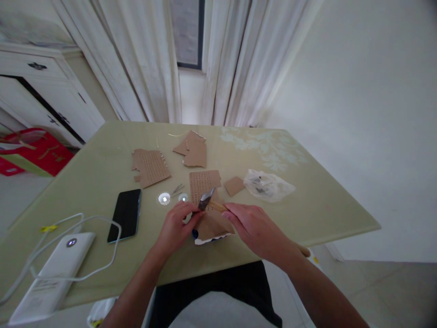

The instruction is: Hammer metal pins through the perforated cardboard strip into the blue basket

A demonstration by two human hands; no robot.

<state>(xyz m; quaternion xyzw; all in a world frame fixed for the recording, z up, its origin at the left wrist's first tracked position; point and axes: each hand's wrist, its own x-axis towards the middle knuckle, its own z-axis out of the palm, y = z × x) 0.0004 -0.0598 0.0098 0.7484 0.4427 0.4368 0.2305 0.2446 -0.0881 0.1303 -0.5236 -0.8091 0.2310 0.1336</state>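
My right hand (254, 225) is closed round the wooden handle of a small hammer (206, 199), whose metal head hangs just above a piece of brown cardboard (213, 227) at the table's near edge. My left hand (177, 225) is closed in a pinch against the left side of that cardboard, right under the hammer head; what the fingers hold is too small to make out. A punched cardboard sheet (201, 181) lies just beyond the hammer.
A black phone (125, 214) and a white power bank (56, 271) with cables lie on the left of the green table (324, 205). More cardboard pieces (150, 166), two small round shiny things (164, 198) and a clear plastic bag (268, 184) lie further back.
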